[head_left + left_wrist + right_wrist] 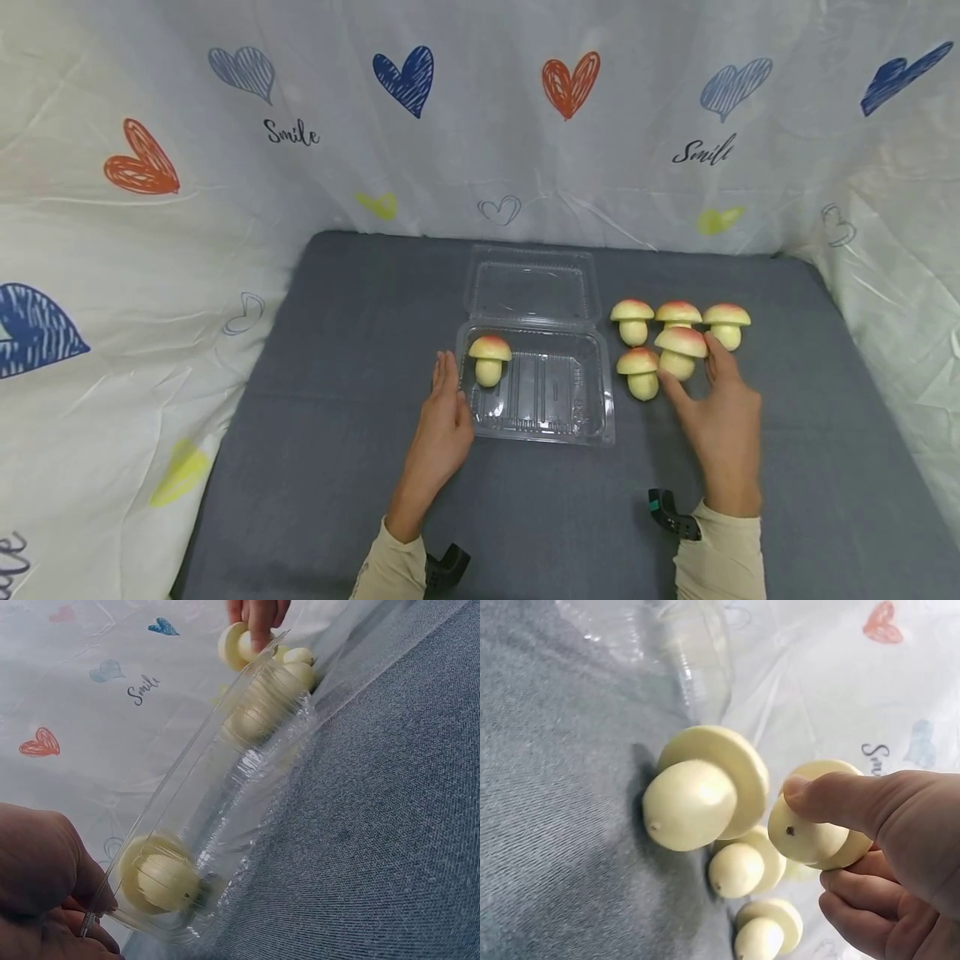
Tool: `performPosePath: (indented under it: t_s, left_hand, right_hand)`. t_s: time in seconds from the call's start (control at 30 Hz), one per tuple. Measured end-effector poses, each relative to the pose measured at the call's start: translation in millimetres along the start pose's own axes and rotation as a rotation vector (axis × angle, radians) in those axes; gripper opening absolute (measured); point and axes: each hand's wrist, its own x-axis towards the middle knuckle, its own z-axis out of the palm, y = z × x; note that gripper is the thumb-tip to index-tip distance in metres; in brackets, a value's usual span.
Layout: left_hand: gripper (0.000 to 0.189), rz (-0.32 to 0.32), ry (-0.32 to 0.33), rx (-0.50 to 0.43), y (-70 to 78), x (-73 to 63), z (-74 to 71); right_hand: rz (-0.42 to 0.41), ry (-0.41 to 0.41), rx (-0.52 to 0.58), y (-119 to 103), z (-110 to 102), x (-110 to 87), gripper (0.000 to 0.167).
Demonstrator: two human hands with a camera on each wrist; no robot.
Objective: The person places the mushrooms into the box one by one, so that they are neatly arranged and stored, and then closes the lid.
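In the head view, my right hand pinches a toy mushroom with a pale stem and a yellow cap tinged red. The right wrist view shows the thumb pressed on the stem of this mushroom. Several like it surround the held one, among them a mushroom just left of my fingers. My left hand holds the left edge of a clear plastic container, the rim between thumb and fingers in the left wrist view. Inside, at the left, lies one mushroom.
The container's hinged lid lies folded back, away from me. A dark grey cloth covers the table, and a white curtain printed with hearts hangs behind it. Black straps with small devices sit on both wrists.
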Motion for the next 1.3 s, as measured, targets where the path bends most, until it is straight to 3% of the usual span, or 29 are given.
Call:
performPosePath:
  t_s: [0.2, 0.43, 0.83, 1.3]
  left_hand:
    - [0.061, -0.002, 0.000, 0.000, -0.5, 0.2, 0.2]
    - [0.061, -0.014, -0.006, -0.005, 0.4, -0.3, -0.9]
    - [0.061, -0.016, -0.004, -0.004, 1.9, -1.1, -0.9]
    - [0.060, -0.006, 0.002, 0.002, 1.5, 0.0, -0.8]
  right_hand:
    - [-0.024, 0.027, 0.011, -9.4, -1.4, -1.9, 0.083]
    - [-0.112, 0.040, 0.039, -27.4, 0.6, -7.8, 0.082]
    - [-0.216, -0.004, 0.079, -52.6, 18.0, -16.3, 0.080]
    - [-0.261, -0.104, 0.080, -69.1, 36.4, -23.8, 0.080]
